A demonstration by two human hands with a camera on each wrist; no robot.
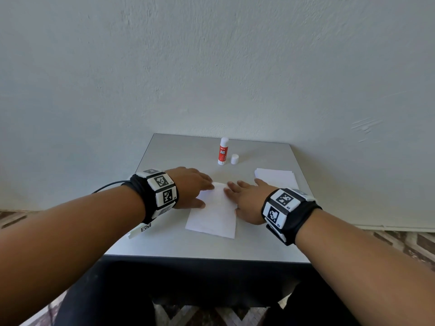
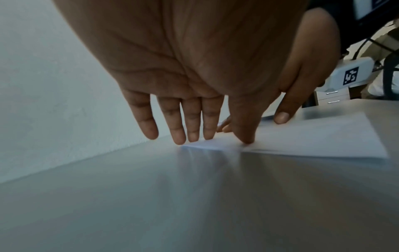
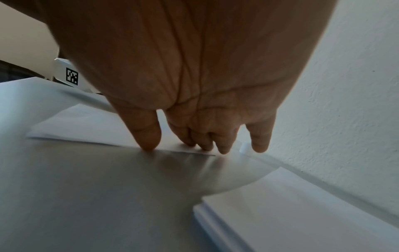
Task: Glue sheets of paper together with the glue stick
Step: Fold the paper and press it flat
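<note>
- Paper sheets (image 1: 213, 212) lie mid-counter (image 1: 164, 245), long axis running toward the wall, between both hands.
- Left hand (image 1: 190, 188) presses the far left corner, fingers straight.
- Right hand (image 1: 247, 198), fingers flat, holds nothing, pressing the right edge.
- Glue stick (image 1: 222, 151) stands upright and uncapped beyond the sheets, slightly nearer the right hand.

— Inspector: Count of items on the table (image 1: 179, 245)?

— Assistant: One glue stick (image 1: 223, 151), upright, uncapped. One loose white cap (image 1: 234, 159) just beside it. One stack of paper (image 1: 276, 177) at the right; sheet number within it cannot be told.

— Inspector: Loose sheets?

— Assistant: One visible sheet of paper (image 1: 215, 211) at centre; whether another lies beneath is unclear.

— Inspector: Hands?

— Assistant: Two: left hand (image 1: 191, 187), right hand (image 1: 248, 200), each with one marker wristband
</note>
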